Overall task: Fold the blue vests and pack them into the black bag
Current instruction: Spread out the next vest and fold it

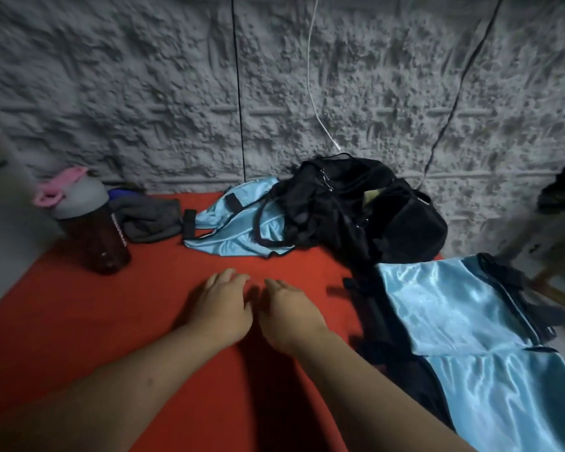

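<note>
A single wide-angle view from the person's head looks forward and down over both outstretched forearms onto a red worktop (pixel 79 321). It sits close — the left hand (pixel 224 300) and right hand (pixel 289 313) fill the centre. A rough grey wall (pixel 144 93) closes the far side, its lines bowed by the lens.

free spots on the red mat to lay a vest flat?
Bare red mat runs from the bottle to the left hand, and between both hands and the crumpled vest. Crowded: black bag at back right, spread vests along the right edge.
</note>
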A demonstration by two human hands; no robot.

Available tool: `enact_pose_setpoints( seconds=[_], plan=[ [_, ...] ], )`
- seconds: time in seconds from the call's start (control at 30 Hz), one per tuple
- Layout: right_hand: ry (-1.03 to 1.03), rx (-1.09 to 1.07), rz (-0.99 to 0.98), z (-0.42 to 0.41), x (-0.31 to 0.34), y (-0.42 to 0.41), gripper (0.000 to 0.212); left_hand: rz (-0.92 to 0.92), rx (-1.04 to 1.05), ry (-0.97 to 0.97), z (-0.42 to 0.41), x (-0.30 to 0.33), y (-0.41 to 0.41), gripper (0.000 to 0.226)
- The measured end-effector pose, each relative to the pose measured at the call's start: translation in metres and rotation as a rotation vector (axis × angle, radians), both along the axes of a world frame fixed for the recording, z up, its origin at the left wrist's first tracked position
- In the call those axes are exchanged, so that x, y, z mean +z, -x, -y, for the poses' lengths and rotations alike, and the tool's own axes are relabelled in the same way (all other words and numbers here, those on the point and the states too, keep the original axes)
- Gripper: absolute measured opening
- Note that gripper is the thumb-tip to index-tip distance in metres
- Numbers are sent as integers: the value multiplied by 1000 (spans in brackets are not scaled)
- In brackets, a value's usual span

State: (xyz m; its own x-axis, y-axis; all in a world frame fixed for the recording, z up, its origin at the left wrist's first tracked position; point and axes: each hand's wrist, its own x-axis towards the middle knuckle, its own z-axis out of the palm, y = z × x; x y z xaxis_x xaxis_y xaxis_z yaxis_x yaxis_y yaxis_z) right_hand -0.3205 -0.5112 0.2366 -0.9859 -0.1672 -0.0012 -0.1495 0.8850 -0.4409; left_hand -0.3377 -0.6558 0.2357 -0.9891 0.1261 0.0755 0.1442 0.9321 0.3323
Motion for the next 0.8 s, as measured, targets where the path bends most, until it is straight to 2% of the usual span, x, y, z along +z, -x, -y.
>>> enact_pose_setpoints(
  seconds=[0.1, 0.17, 0.37, 0.5, 0.6, 0.7, 0.8],
  plan=[
    [-140, 20, 53, 10, -18, 3, 56, 107, -70, 128, 8, 4, 28, 81],
    [-170, 25, 58, 13, -22, 4, 65, 119, -82, 172, 9, 13, 52, 93],
    [-162, 32, 108, 12, -22, 6, 72, 272, 27, 131, 17, 7, 91, 70],
    [-152, 32, 126, 12, -22, 6, 73, 199, 38, 113, 16, 3, 70, 56],
    [-164, 50, 124, 11, -18, 5, 73, 188, -1, 161, 20, -2, 46, 60],
    [-146, 63, 135, 8, -13, -3, 74, 252, -25, 168, 25, 3, 35, 68],
    [-138, 90, 127, 5, -13, -11, 74, 282, -15, 156, 27, 14, 38, 65]
  ],
)
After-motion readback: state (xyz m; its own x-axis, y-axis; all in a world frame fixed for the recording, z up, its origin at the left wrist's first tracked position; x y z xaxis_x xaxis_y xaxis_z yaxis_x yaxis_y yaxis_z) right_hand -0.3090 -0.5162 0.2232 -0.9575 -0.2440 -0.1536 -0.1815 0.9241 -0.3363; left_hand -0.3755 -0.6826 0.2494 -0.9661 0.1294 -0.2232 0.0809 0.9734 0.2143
